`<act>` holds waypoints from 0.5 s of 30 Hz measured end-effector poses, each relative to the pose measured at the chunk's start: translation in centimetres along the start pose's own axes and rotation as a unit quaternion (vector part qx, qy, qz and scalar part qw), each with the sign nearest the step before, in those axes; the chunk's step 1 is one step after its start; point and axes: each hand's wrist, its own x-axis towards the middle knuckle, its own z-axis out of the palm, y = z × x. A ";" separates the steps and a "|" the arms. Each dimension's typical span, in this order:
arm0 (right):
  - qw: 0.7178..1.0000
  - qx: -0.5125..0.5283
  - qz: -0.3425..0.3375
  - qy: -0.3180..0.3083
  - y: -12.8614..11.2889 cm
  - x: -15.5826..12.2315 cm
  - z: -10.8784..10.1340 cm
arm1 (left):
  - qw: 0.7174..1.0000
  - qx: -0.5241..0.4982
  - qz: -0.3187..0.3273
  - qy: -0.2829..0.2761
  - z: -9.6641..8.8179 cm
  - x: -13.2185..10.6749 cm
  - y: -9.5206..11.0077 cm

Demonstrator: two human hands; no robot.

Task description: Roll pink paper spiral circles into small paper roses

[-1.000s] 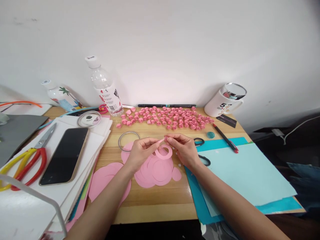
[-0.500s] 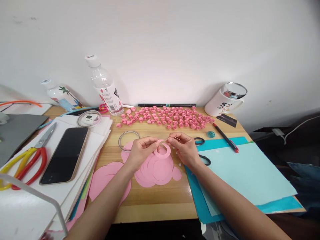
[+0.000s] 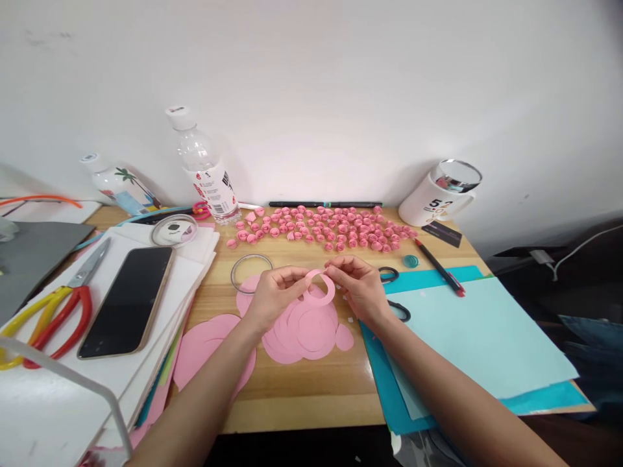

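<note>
My left hand (image 3: 273, 297) and my right hand (image 3: 359, 288) meet over the middle of the wooden desk (image 3: 302, 389). Both pinch a pink paper spiral strip (image 3: 320, 289) that curls in a ring between the fingertips. Just below lies a pile of pink paper circles (image 3: 304, 329). Many small pink rolled paper roses (image 3: 324, 230) are spread along the back of the desk. Black-handled scissors (image 3: 395, 293) lie partly under my right hand.
Left: a phone (image 3: 129, 299) on white sheets, red and yellow scissors (image 3: 53, 314), two bottles (image 3: 204, 170), a tape roll (image 3: 173, 231), a clear ring (image 3: 250, 271). Right: light blue paper (image 3: 477, 337), a red pen (image 3: 438, 267), a white mug (image 3: 440, 194).
The fingers of both hands have shifted slightly on the pink strip, and its ring has turned a little and risen. Arms and everything else stay put.
</note>
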 end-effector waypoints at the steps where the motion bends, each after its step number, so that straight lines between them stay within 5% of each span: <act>1: 1.000 0.004 0.002 0.003 0.0 0.0 0.0 | 1.000 -0.001 0.000 -0.001 0.0 0.0 0.0; 15: 1.000 -0.017 0.008 -0.010 0.3 0.0 -0.2 | 1.000 0.011 0.007 0.005 0.1 0.0 0.3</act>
